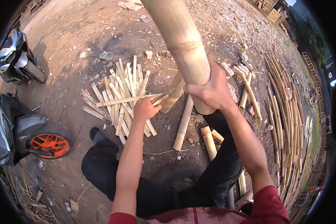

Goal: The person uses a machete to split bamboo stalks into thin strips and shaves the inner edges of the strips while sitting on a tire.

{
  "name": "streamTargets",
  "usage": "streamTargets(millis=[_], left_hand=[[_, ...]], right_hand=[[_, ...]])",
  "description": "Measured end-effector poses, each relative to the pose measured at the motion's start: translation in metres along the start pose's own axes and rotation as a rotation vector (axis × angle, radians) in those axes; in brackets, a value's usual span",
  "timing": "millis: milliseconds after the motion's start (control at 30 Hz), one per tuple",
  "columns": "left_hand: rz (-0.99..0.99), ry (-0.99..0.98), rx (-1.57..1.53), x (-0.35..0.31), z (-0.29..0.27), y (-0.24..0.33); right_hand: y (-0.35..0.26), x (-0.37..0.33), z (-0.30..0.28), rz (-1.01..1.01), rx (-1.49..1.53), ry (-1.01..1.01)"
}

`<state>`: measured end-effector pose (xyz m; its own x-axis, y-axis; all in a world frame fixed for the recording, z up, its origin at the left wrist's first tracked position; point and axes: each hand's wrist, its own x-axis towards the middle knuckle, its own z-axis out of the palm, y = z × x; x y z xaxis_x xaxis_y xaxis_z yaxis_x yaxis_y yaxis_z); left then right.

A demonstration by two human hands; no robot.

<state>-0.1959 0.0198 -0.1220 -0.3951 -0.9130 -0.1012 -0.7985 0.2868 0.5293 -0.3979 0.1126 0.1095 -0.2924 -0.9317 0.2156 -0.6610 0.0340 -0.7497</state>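
My right hand (214, 89) is closed around the lower end of a thick bamboo pole (190, 48), which rises toward the top of the picture. To its left, my left hand (145, 109) is closed on a narrow, dark blade-like tool (161, 98), partly hidden by the fingers. The tool's far end meets a shorter bamboo piece (171, 100) standing tilted behind the pole. A pale bamboo strip (119, 100) runs up to my left hand; whether the fingers touch it I cannot tell. Several split strips (132, 80) lie heaped beyond that hand.
A cut bamboo length (183, 125) lies between my legs, and another piece (209, 142) is beside my right knee. Long bamboo poles (287, 112) line the right side. Two motorcycles (15, 127) stand at the left. A plastic cup (106, 56) and rubble (242, 69) lie on the dirt.
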Motion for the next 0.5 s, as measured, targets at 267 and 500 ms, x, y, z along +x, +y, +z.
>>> streamTargets(millis=[267, 500], left_hand=[[-0.176, -0.064, -0.125, -0.017, 0.008, -0.034], [-0.138, -0.116, -0.115, -0.020, 0.035, -0.043]], right_hand=[[-0.060, -0.006, -0.039, -0.393, 0.412, 0.255], [0.172, -0.133, 0.095, 0.409, -0.187, -0.426]])
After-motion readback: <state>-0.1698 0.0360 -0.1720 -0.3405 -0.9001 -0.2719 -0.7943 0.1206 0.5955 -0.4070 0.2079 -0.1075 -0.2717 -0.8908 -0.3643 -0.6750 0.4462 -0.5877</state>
